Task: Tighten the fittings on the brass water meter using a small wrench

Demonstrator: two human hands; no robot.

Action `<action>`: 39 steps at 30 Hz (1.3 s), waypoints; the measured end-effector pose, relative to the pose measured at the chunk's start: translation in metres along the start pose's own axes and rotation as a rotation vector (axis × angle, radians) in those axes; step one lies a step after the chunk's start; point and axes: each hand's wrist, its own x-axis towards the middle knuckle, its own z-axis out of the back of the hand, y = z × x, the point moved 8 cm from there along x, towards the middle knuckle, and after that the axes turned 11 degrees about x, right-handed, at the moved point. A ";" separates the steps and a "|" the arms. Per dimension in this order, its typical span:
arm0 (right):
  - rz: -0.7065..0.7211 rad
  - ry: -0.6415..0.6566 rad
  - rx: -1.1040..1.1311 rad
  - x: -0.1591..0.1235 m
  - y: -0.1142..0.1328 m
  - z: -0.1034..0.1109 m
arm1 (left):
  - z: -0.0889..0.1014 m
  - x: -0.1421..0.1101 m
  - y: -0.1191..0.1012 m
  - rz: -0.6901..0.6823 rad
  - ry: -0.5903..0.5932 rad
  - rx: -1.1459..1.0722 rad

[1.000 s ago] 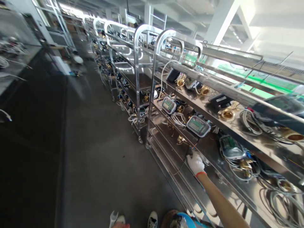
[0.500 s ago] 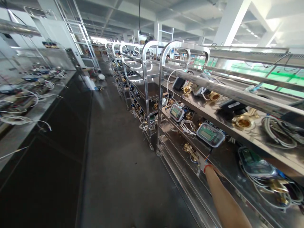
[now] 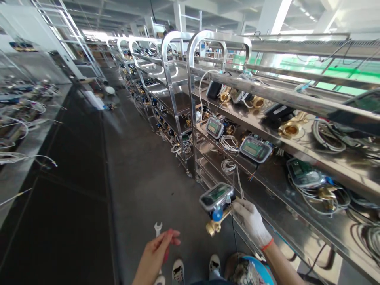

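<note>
Your white-gloved right hand (image 3: 251, 219) is closed on the brass-bodied water meter with a clear-lidded grey display (image 3: 217, 204), held out in the aisle just beside the steel shelf trolley (image 3: 267, 174). Keep that grip on the brass end, clear of the thin cable trailing upward from it. The meter's long axis runs lower-left to upper-right, threaded brass end pointing down-left away from your fingers, display face up. Your bare left hand (image 3: 157, 249) pinches a small silver open-end spanner (image 3: 158, 229), jaw upward.
</note>
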 end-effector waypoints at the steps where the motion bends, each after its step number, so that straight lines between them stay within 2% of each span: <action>1: 0.029 0.085 0.041 -0.009 0.007 -0.013 | -0.001 0.004 -0.009 -0.016 0.021 -0.007; 3: 0.080 0.249 0.126 -0.028 0.024 -0.040 | -0.008 0.010 -0.025 -0.027 0.100 -0.050; 4: 0.094 0.319 0.152 -0.038 0.031 -0.052 | -0.018 0.010 -0.030 -0.010 0.199 -0.104; 7: 0.127 0.428 0.123 -0.061 0.050 -0.078 | -0.051 -0.003 -0.036 0.167 0.536 -0.398; 9: 0.168 0.435 0.043 -0.071 0.059 -0.087 | -0.063 -0.016 -0.035 0.313 0.656 -0.608; 12: 0.214 0.409 -0.044 -0.077 0.062 -0.094 | -0.061 -0.027 -0.028 0.410 0.640 -0.735; 16: 0.305 0.447 -0.111 -0.084 0.056 -0.099 | -0.045 -0.034 -0.016 0.446 0.577 -0.656; 20: 0.353 0.499 -0.186 -0.093 0.055 -0.105 | -0.036 -0.043 -0.014 0.483 0.517 -0.550; 22: 0.350 0.502 -0.158 -0.093 0.056 -0.105 | -0.033 -0.046 -0.016 0.482 0.483 -0.534; 24: 0.314 0.451 -0.042 -0.085 0.051 -0.096 | -0.027 -0.048 -0.020 0.468 0.456 -0.540; 25: 0.269 0.365 0.048 -0.077 0.043 -0.085 | -0.023 -0.048 -0.022 0.458 0.438 -0.546; 27: 0.142 0.106 0.228 -0.056 0.013 -0.052 | -0.010 -0.049 -0.029 0.437 0.370 -0.557; 28: 0.047 -0.092 0.313 -0.048 -0.011 -0.031 | -0.001 -0.050 -0.033 0.430 0.317 -0.556; 31: -0.099 -0.284 0.359 -0.033 -0.077 -0.001 | 0.026 -0.058 -0.058 0.371 0.147 -0.552; 33: -0.214 -0.323 0.392 -0.031 -0.120 0.004 | 0.039 -0.066 -0.085 0.293 0.066 -0.581; 35: -0.310 -0.314 0.431 -0.034 -0.153 -0.003 | 0.054 -0.072 -0.112 0.193 -0.043 -0.615; 37: -0.389 -0.277 0.471 -0.040 -0.177 -0.018 | 0.073 -0.078 -0.131 0.095 -0.178 -0.661; 39: -0.468 -0.218 0.510 -0.045 -0.193 -0.037 | 0.096 -0.084 -0.140 -0.002 -0.311 -0.692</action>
